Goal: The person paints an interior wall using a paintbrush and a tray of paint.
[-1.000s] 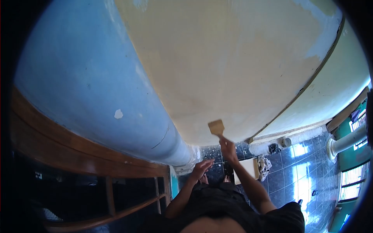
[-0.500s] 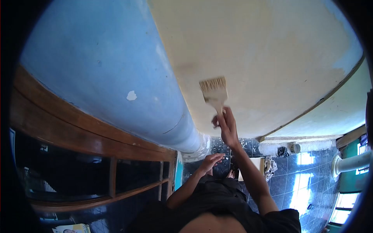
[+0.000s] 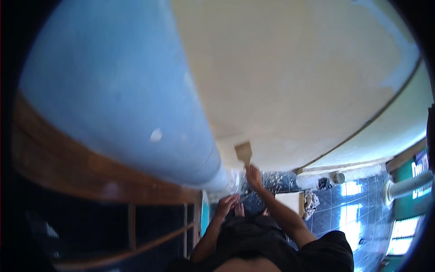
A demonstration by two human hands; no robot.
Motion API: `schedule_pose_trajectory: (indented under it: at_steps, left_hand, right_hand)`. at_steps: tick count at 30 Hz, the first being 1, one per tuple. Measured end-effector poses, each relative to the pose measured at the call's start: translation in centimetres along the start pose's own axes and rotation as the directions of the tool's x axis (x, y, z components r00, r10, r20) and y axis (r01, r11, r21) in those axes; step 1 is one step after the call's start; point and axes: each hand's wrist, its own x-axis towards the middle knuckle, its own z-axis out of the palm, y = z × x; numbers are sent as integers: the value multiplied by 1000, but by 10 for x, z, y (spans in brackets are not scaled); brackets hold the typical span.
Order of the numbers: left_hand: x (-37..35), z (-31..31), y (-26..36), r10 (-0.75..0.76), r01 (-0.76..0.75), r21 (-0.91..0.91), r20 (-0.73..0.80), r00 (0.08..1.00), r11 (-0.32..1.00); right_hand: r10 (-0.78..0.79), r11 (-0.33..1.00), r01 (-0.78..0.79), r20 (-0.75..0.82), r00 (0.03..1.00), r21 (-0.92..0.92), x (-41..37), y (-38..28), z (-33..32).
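A wide, flat brush (image 3: pixel 244 153) with pale bristles points up against the cream wall (image 3: pixel 272 81). My right hand (image 3: pixel 253 176) is closed round its handle, low on the wall. To the left, the rounded blue column (image 3: pixel 127 90) borders the cream surface and has a small white chipped patch (image 3: pixel 156 135). My left hand (image 3: pixel 227 204) hangs in front of my body near the foot of the column. Its fingers are blurred and small, and nothing shows in them.
A wooden window frame (image 3: pixel 113 186) with dark glass runs along the left. Dark floor tiles (image 3: pixel 324 211) carry debris near the wall. A white board (image 3: pixel 289 202), a crumpled cloth (image 3: pixel 311 204), a dark bundle (image 3: pixel 325 183) and a pale pillar (image 3: pixel 410 187) stand or lie to the right.
My right hand and the brush have moved down the wall and slightly left. My left hand has shifted lower and left. The view has tilted a little and is more blurred.
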Motion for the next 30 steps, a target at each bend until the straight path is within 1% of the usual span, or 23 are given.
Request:
schedule_pose_trajectory:
  at_steps: [2,4,5,6,7,8,9,10,11,12,14,15,16,19,21,22,23,24,25,26,27,28,30]
  left_hand:
    - [20,3,19,0,-3,64,44,999,998]
    - [17,8,25,-34,34,46,2,999,998]
    - [24,8,24,-32,28,63,54,998,998]
    - [24,9,27,-39,34,77,59,998,996]
    - [28,14,36,-25,14,107,99,995,994]
    - [33,19,46,-8,-12,137,140,990,991]
    - [35,24,53,-6,-15,148,140,990,989]
    - [38,27,57,-4,-20,159,146,989,987]
    - [42,31,61,35,-65,184,164,986,981]
    - [46,36,63,72,-111,207,185,980,972]
    - [46,45,65,77,-122,219,207,975,968]
    - [46,49,68,82,-132,223,221,972,966]
    - [46,53,69,86,-140,230,228,970,963]
    - [43,63,69,62,-120,239,237,970,964]
    - [46,64,61,68,-132,236,262,963,963]
    - [46,62,56,66,-135,238,276,959,962]
    - [45,64,51,90,-160,230,288,953,960]
    - [46,65,53,98,-170,234,290,952,957]
    - [43,66,51,57,-133,257,284,957,957]
    - [40,66,47,5,-85,281,276,961,956]
    - [41,65,40,-7,-70,271,274,962,960]
    - [48,65,31,-37,-46,285,280,959,957]
    - [58,59,3,-77,-57,419,294,953,906]
  right_hand:
    - [-32,997,34,-22,999,70,-15,-5,-33]
    - [-126,991,119,-105,986,-64,-8,-73,-91]
    - [-303,952,281,-232,924,-124,0,-107,-119]
    - [-423,904,417,-328,845,-93,6,-142,-147]
    - [-476,872,482,-374,796,-86,-4,-193,-183]
    - [-618,752,638,-514,595,-165,6,-210,-201]
    - [-704,673,682,-534,469,-287,1,-240,-225]
    - [-763,577,716,-572,301,-393,4,-262,-241]
    - [-792,485,757,-588,166,-439,11,-276,-255]
    - [-789,486,752,-593,160,-445,16,-286,-266]
    - [-816,549,659,-498,292,-514,20,-297,-279]
    - [-799,588,646,-477,366,-488,26,-292,-276]
    - [-798,586,644,-489,352,-492,30,-279,-265]
    - [-736,676,579,-377,563,-456,24,-191,-221]
    - [-569,815,501,-238,787,-292,9,-109,-189]
    - [-494,858,436,-209,844,-271,-4,-70,-175]
    - [-327,945,320,-190,926,-67,-27,-45,-170]
    - [-308,951,304,-285,908,-60,-31,12,-152]
    - [55,993,-70,-152,987,-93,-58,3,-167]
    - [151,984,-131,-173,973,122,-73,36,-158]
    - [258,923,-188,-176,950,335,-84,77,-152]
    - [287,914,-214,-176,942,345,-85,102,-158]
    - [477,823,-436,-25,879,365,-116,147,-161]
